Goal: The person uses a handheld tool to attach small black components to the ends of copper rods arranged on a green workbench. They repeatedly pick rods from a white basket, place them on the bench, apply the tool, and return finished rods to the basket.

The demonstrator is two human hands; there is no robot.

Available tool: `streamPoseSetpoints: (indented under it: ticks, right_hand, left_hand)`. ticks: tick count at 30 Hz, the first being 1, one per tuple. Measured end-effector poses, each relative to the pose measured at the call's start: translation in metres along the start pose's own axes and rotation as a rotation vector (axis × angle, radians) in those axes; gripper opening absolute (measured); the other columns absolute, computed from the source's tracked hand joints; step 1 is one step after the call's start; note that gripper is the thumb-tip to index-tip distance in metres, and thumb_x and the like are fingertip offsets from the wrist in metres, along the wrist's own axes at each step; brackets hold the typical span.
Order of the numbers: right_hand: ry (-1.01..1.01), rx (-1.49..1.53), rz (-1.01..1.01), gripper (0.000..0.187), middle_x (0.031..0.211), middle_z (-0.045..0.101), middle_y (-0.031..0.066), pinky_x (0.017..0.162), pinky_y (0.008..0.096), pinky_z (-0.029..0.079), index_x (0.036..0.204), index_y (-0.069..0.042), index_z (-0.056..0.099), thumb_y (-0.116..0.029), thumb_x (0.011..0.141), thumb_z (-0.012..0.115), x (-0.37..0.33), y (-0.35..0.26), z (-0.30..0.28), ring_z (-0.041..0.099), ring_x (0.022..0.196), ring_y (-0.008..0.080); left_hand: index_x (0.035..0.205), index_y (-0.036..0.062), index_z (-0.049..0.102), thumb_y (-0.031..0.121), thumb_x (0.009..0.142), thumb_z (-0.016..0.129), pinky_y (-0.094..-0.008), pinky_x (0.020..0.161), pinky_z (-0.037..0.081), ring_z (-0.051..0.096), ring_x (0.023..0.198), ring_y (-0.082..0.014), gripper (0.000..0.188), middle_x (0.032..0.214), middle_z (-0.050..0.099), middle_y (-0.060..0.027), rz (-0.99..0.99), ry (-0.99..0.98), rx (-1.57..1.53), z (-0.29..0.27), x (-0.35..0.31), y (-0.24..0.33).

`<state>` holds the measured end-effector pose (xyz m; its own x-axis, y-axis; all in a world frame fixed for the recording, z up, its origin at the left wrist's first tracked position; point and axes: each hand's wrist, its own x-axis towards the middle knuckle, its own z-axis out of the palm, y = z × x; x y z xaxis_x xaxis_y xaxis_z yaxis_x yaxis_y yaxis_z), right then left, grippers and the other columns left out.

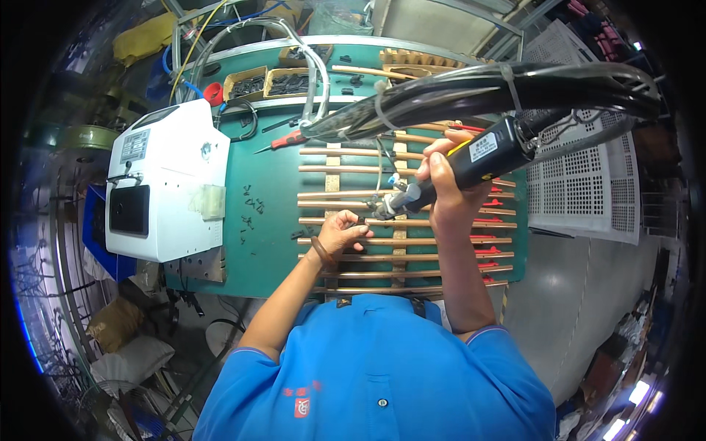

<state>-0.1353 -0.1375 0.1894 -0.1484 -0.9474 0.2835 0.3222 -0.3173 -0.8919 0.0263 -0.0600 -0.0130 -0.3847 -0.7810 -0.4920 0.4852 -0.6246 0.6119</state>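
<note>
My right hand [452,173] is wrapped around a black handheld power tool [478,158] with a pale label and a thick cable bundle at its rear. Its metal nozzle [390,206], with small air fittings, points down and left toward my left hand. My left hand [344,232] is closed in a pinch on a small black plastic piece [361,220], at one of the copper rods [441,241]. The nozzle tip is close to these fingers; I cannot tell whether it touches the piece. Several rods lie in parallel across two light strips [398,273], with red parts [488,252] near their right ends.
On the green table [265,176] stands a white machine [165,180] at the left. A red-handled screwdriver [283,141] and loose black bits [248,202] lie nearby. Boxes of black parts [287,83] sit at the back. The tool's cable bundle [544,84] arches over the right side.
</note>
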Motion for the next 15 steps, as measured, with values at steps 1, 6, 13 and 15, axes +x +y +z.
streamPoseSetpoints:
  ticks: [1, 6, 13, 15]
  right_hand:
    - [0.006, 0.010, 0.008, 0.033, 0.081, 0.058, 0.0085, 0.057, 0.0224, 0.049, 0.110, -0.001, 0.049, 0.008, 0.080, 0.057, 0.000, 0.000, 0.000, 0.056, 0.061, 0.0093]
    - [0.026, 0.030, -0.002, 0.032, 0.080, 0.057, 0.0074, 0.056, 0.0225, 0.049, 0.109, -0.001, 0.050, 0.009, 0.079, 0.057, -0.001, -0.001, 0.000, 0.056, 0.062, 0.0092]
    - [0.033, 0.032, -0.020, 0.032, 0.080, 0.056, 0.0063, 0.056, 0.0224, 0.049, 0.109, -0.001, 0.050, 0.009, 0.079, 0.058, -0.002, 0.003, -0.003, 0.055, 0.065, 0.0091]
    - [0.034, 0.027, -0.019, 0.032, 0.080, 0.056, 0.0062, 0.057, 0.0222, 0.049, 0.109, -0.001, 0.050, 0.008, 0.079, 0.058, -0.002, 0.003, -0.003, 0.055, 0.065, 0.0091]
  left_hand:
    - [0.090, 0.0087, 0.053, 0.002, 0.082, 0.067, -0.0251, 0.052, 0.056, 0.066, 0.090, -0.0194, 0.018, 0.091, 0.063, -0.0047, 0.032, -0.016, -0.035, 0.001, 0.003, -0.004]
    - [0.092, 0.0086, 0.051, 0.001, 0.083, 0.066, -0.0224, 0.057, 0.055, 0.065, 0.083, -0.0147, 0.020, 0.094, 0.063, -0.0071, 0.084, -0.083, -0.115, 0.004, 0.013, -0.014]
    - [0.103, 0.0044, 0.052, 0.002, 0.086, 0.062, -0.0220, 0.057, 0.054, 0.063, 0.080, -0.0131, 0.019, 0.097, 0.062, -0.0091, 0.115, -0.108, -0.146, 0.007, 0.022, -0.015]
    - [0.103, 0.0041, 0.052, 0.001, 0.087, 0.061, -0.0219, 0.057, 0.054, 0.063, 0.079, -0.0131, 0.019, 0.096, 0.062, -0.0097, 0.115, -0.103, -0.143, 0.008, 0.023, -0.014]
